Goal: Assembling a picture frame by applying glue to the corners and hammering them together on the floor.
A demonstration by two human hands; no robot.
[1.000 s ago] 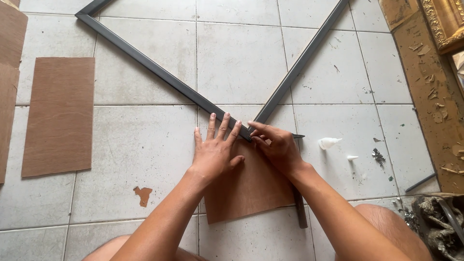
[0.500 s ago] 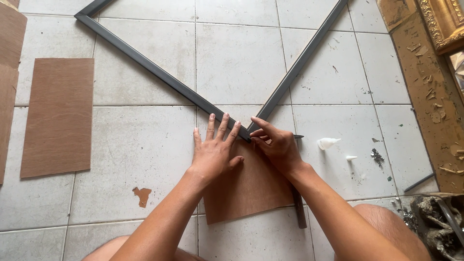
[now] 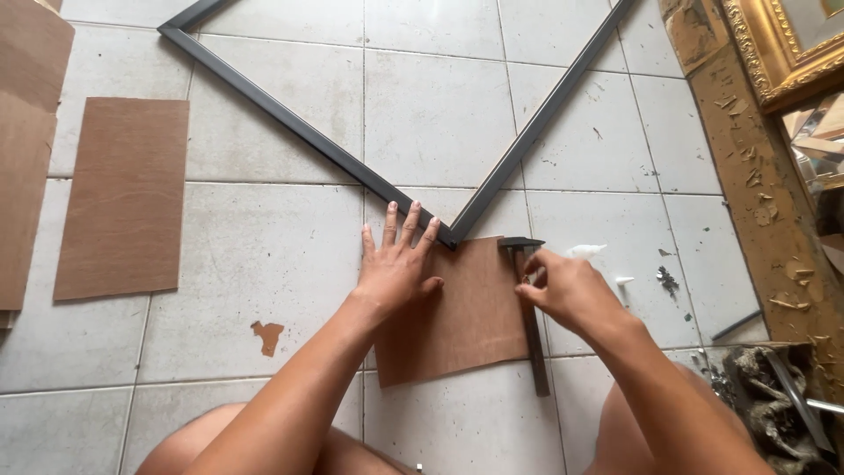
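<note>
- I see my left hand (image 3: 396, 268) lying flat with the fingers spread wide on the upper left part of a brown plywood sheet (image 3: 457, 317). It holds nothing; the fingertips reach just up to the corner of the dark frame (image 3: 453, 237).
- My right hand (image 3: 567, 286) is curled narrow around the upper part of a dark hammer (image 3: 530, 308), whose handle runs down along the right edge of the sheet, its head just above the sheet's top right corner.
- The sheet lies on the tiled floor (image 3: 264, 264), its top edge tucked at the frame's corner, where the two dark bars meet in a V that opens away from me.
- To the left, well apart, a second brown panel (image 3: 123, 198) lies flat, with a larger board (image 3: 26, 132) at the picture's edge beside it.
- At the lower right corner there is an open container (image 3: 774, 396) with dark, tangled bits of metal in it; I cannot tell what each piece is.
- A small white blob (image 3: 585, 252) sits on the tiles just beside my right hand.
- A gilded ornate frame (image 3: 778, 48) stands at the upper right, above a worn brown strip (image 3: 756, 193).
</note>
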